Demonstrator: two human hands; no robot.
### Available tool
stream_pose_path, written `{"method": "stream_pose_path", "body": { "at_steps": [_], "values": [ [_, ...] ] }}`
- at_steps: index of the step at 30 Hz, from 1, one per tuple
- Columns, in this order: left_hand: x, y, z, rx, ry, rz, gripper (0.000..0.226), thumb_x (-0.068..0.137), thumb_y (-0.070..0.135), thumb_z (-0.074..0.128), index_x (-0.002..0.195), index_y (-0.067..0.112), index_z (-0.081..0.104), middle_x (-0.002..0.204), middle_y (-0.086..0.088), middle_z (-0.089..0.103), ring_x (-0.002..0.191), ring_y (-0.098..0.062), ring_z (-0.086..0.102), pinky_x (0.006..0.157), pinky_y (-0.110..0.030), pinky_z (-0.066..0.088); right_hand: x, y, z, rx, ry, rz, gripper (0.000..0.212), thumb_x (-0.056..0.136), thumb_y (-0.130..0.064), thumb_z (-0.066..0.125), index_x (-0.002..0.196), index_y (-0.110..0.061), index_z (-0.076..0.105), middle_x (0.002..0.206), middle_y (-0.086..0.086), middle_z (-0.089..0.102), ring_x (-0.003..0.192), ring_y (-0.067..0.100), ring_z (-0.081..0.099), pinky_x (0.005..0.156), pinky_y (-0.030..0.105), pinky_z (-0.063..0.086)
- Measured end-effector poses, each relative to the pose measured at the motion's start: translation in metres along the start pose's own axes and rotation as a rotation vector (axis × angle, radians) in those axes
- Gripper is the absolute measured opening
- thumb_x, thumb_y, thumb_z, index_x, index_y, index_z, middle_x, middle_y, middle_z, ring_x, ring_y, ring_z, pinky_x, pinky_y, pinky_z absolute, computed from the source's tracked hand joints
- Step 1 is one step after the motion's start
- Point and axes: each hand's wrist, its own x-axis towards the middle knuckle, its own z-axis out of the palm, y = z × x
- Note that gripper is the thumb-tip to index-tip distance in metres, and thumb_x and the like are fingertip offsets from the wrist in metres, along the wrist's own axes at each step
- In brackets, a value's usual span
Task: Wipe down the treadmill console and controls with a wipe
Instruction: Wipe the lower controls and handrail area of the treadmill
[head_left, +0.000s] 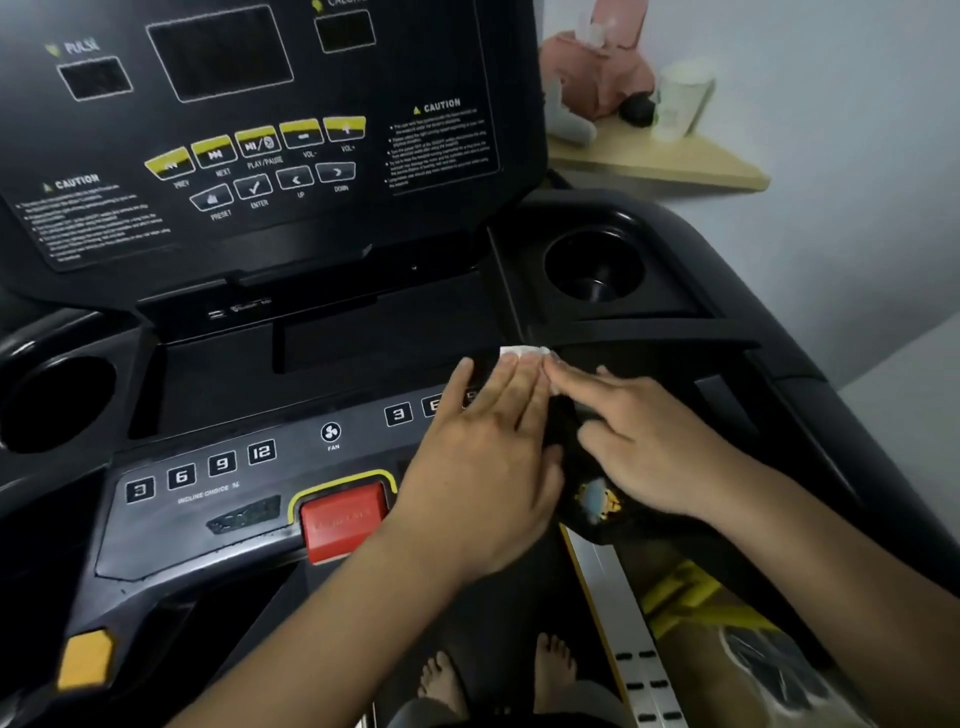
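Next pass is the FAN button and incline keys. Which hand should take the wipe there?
Probably left. The left hand lies flat on the wipe, nearer the FAN button; the right hand only touches its right edge, farther off.

Home room, probably a spare corner used for exercise: a treadmill console (270, 156) stands close to a plain pale wall (831, 156). Beside it a small wooden shelf (675, 166) holds a blurry pink soft toy (597, 73) and a white cup (680, 98). Bare feet (441, 680) below.
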Motion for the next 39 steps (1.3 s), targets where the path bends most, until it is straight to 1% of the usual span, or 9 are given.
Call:
{"method": "stream_pose_path", "body": {
  "at_steps": [3, 6, 12, 16, 19, 26, 31, 35, 39],
  "values": [
    [-0.025, 0.019, 0.006, -0.075, -0.005, 0.069, 0.065, 0.093, 0.039, 0.032, 0.145, 0.003, 0.043, 0.153, -0.015, 0.039, 0.146, -0.026, 0.031, 0.118, -0.051, 0.025, -0.039, 0.007, 0.006, -0.027, -0.032, -0.034, 0.061, 0.097, -0.032, 0.035, 0.148, -0.049, 0.005, 0.144, -0.034, 0.005, 0.143, -0.002, 0.007, 0.113, 0.013, 0.009],
    [-0.035, 0.026, 0.013, -0.080, 0.002, 0.089, 0.062, 0.088, 0.037, 0.040, 0.139, 0.003, 0.052, 0.148, -0.014, 0.047, 0.141, -0.026, 0.039, 0.112, -0.055, 0.033, -0.054, 0.005, 0.011, -0.106, -0.006, -0.092, 0.060, 0.098, -0.032, 0.035, 0.148, -0.041, 0.003, 0.140, -0.039, -0.005, 0.111, -0.040, -0.017, 0.087, -0.010, -0.012],
    [-0.001, -0.005, -0.003, 0.044, 0.001, -0.104, 0.065, 0.096, 0.039, 0.025, 0.148, 0.003, 0.038, 0.154, -0.016, 0.037, 0.146, -0.027, 0.030, 0.119, -0.052, 0.021, 0.010, -0.022, 0.003, -0.075, 0.064, -0.092, 0.059, 0.099, -0.023, 0.037, 0.154, -0.025, 0.015, 0.161, -0.011, 0.006, 0.135, -0.015, -0.006, 0.107, 0.005, -0.004],
    [-0.021, -0.001, 0.005, -0.009, 0.028, -0.013, 0.061, 0.095, 0.036, 0.035, 0.142, -0.001, 0.045, 0.149, -0.020, 0.044, 0.142, -0.032, 0.037, 0.115, -0.053, 0.031, -0.022, -0.019, 0.023, -0.200, 0.115, -0.164, 0.059, 0.099, -0.029, 0.033, 0.155, -0.023, 0.014, 0.160, -0.012, -0.009, 0.127, -0.022, -0.030, 0.103, 0.003, -0.017],
    [-0.042, 0.016, 0.017, -0.042, 0.037, 0.058, 0.060, 0.092, 0.036, 0.041, 0.137, -0.001, 0.052, 0.145, -0.020, 0.048, 0.140, -0.032, 0.040, 0.115, -0.051, 0.031, -0.059, -0.004, 0.033, -0.225, 0.084, -0.174, 0.060, 0.095, -0.029, 0.030, 0.153, -0.023, 0.021, 0.162, -0.013, 0.001, 0.145, -0.005, -0.003, 0.118, 0.022, -0.001],
    [-0.010, 0.009, 0.001, 0.075, -0.036, 0.016, 0.067, 0.098, 0.043, 0.027, 0.150, 0.000, 0.029, 0.156, -0.020, 0.030, 0.148, -0.032, 0.023, 0.121, -0.049, 0.016, -0.013, -0.003, 0.000, 0.181, 0.084, -0.064, 0.055, 0.095, -0.005, 0.046, 0.144, -0.028, 0.039, 0.149, -0.020, 0.031, 0.136, -0.017, 0.018, 0.115, 0.012, 0.012],
    [-0.044, 0.034, 0.021, 0.003, -0.010, 0.151, 0.063, 0.090, 0.040, 0.038, 0.138, 0.001, 0.051, 0.146, -0.019, 0.046, 0.139, -0.031, 0.041, 0.112, -0.053, 0.035, -0.068, 0.022, 0.006, 0.216, 0.001, -0.099, 0.059, 0.091, -0.014, 0.042, 0.134, -0.053, 0.043, 0.138, -0.041, 0.035, 0.126, -0.022, 0.032, 0.105, 0.002, 0.018],
    [-0.028, 0.039, 0.019, 0.039, 0.021, 0.137, 0.063, 0.091, 0.039, 0.036, 0.142, 0.002, 0.046, 0.150, -0.017, 0.041, 0.143, -0.029, 0.035, 0.115, -0.052, 0.030, -0.050, 0.026, -0.001, 0.317, -0.065, 0.059, 0.054, 0.093, -0.017, 0.047, 0.120, -0.064, 0.049, 0.126, -0.008, 0.065, 0.119, 0.017, 0.058, 0.103, 0.047, 0.043],
    [-0.024, 0.041, 0.022, 0.020, 0.035, 0.138, 0.061, 0.093, 0.036, 0.036, 0.142, 0.001, 0.045, 0.151, -0.017, 0.039, 0.144, -0.030, 0.033, 0.117, -0.053, 0.028, -0.053, 0.025, -0.001, 0.310, -0.070, 0.088, 0.058, 0.091, -0.013, 0.047, 0.131, -0.054, 0.045, 0.119, -0.031, 0.060, 0.106, -0.011, 0.057, 0.096, 0.022, 0.047]
  ]
}}
